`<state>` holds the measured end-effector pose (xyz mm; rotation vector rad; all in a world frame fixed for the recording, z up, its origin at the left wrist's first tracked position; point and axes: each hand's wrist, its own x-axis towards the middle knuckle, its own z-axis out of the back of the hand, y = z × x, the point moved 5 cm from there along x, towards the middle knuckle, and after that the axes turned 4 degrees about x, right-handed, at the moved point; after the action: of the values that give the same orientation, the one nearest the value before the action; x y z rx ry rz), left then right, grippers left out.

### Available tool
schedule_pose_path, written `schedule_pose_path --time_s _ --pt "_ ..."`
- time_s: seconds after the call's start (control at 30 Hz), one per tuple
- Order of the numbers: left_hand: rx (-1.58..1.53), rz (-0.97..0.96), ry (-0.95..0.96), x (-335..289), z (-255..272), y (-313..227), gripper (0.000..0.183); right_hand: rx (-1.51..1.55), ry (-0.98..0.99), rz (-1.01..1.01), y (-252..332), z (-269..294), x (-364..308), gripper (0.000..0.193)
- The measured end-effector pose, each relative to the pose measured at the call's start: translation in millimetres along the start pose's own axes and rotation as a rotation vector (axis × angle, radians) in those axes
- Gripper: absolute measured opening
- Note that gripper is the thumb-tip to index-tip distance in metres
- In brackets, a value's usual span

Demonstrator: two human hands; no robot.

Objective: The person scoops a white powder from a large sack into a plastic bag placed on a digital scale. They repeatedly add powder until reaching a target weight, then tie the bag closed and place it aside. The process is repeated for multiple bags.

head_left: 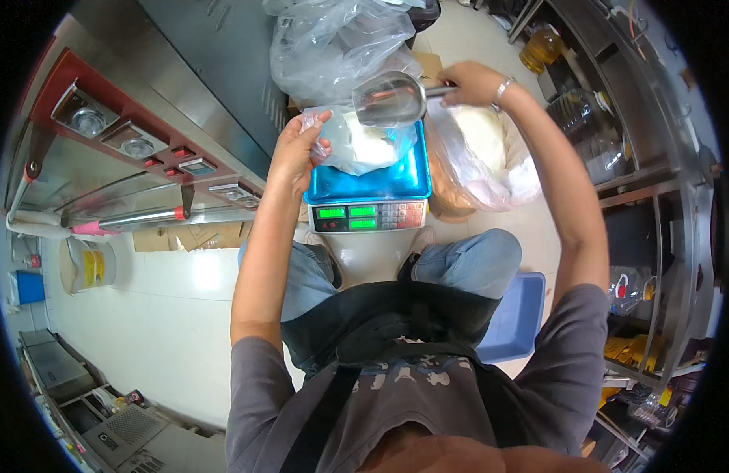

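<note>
My right hand [475,83] is wrapped round the handle of a metal scoop [389,99]. The scoop's bowl is over the mouth of a clear plastic bag [372,150] with white powder inside. At the bag's left edge, the fingers of my left hand [298,147] pinch the plastic and hold it up. The bag rests on the blue pan [408,180] of a digital scale [367,216] with green displays. Right of the scale stands a large open sack [510,177] lined with clear plastic, and white powder [481,135] shows in it.
A steel oven [136,142] with knobs and a long handle is on my left. Big plastic bags [341,47] are piled beyond the scale. A blue tub [516,319] sits by my right leg. Metal shelves [640,177] with oil jugs [542,49] line the right side.
</note>
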<state>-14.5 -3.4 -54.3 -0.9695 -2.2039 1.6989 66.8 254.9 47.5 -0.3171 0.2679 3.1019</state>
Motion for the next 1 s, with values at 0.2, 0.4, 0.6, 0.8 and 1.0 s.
schedule_pose_path --time_s 0.2,0.4,0.6,0.8,1.0 --pt "-0.018 0.017 -0.020 0.3 10.7 5.4 0.029 0.898 -0.278 -0.034 -63.8 -119.6 -6.0 0.025" --pt "-0.026 0.023 -0.022 -1.6 10.3 3.1 0.028 0.857 -0.388 -0.215 -44.2 -172.0 46.4 0.029" --pt "-0.036 0.003 -0.009 3.1 10.0 -6.1 0.028 0.656 -0.512 -0.262 -38.6 -156.8 55.3 0.024" --pt "-0.012 -0.125 0.007 5.6 3.7 -38.0 0.030 0.692 -0.510 -0.206 -33.2 -112.5 30.1 0.019" --pt "-0.044 -0.148 0.045 7.3 -5.2 -41.5 0.036 1.029 -0.492 -0.236 -32.7 -58.6 -1.7 0.014"
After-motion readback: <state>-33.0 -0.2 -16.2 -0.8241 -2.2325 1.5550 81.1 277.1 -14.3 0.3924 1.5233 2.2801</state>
